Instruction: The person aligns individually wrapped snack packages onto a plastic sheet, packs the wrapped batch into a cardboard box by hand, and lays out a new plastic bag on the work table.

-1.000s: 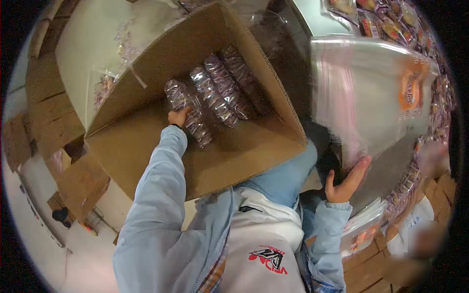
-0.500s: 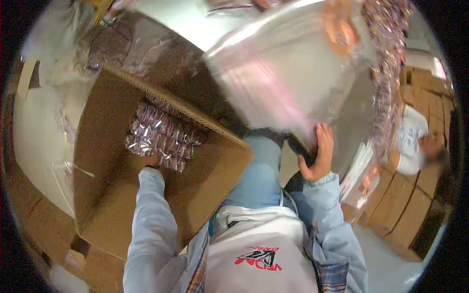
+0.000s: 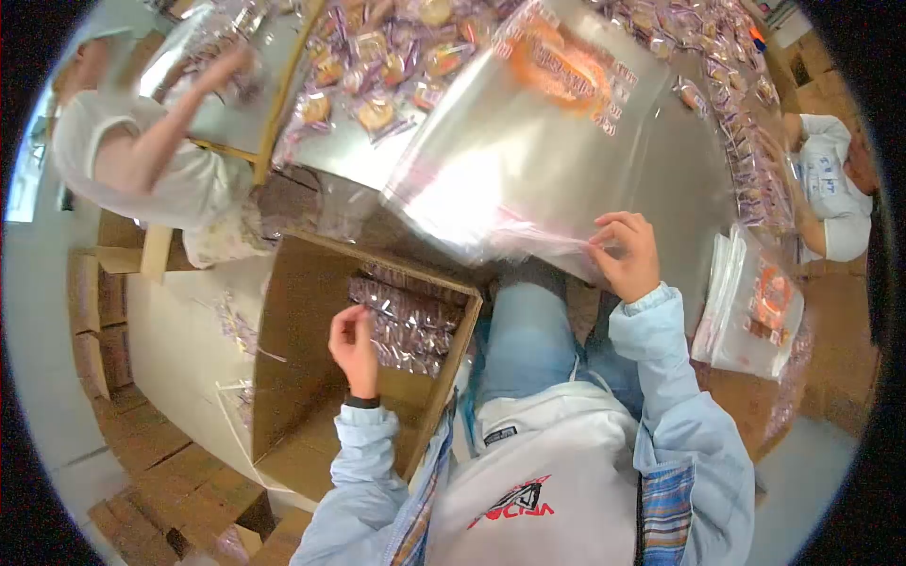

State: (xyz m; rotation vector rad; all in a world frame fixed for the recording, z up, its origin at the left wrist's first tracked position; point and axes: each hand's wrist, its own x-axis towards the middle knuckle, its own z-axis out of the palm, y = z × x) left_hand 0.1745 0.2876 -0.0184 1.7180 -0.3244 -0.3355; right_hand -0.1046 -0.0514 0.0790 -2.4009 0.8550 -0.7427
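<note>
My left hand (image 3: 354, 354) is raised over a cardboard box (image 3: 293, 415), fingers loosely curled and slightly apart, with nothing seen in them. Inside the box, along one wall, lie rows of clear-wrapped packs (image 3: 411, 325) with purple wrappers showing through. My right hand (image 3: 628, 255) pinches the near edge of a large clear plastic bag (image 3: 481, 151) between thumb and fingers. The bag is one of a flat stack with orange printing, lying on the metal table.
Many small wrapped cakes (image 3: 377, 113) cover the far table, and more lie in rows on the right (image 3: 755, 179). A folded stack of printed bags (image 3: 746, 311) hangs by the table's right edge. Co-workers sit at left (image 3: 132, 160) and right (image 3: 830, 189). Cardboard cartons (image 3: 179, 491) stand lower left.
My left hand has come up out of the box, leaving the packs inside. My right hand has gone from open fingers by the bags to pinching a bag's edge. The view has shifted left.
</note>
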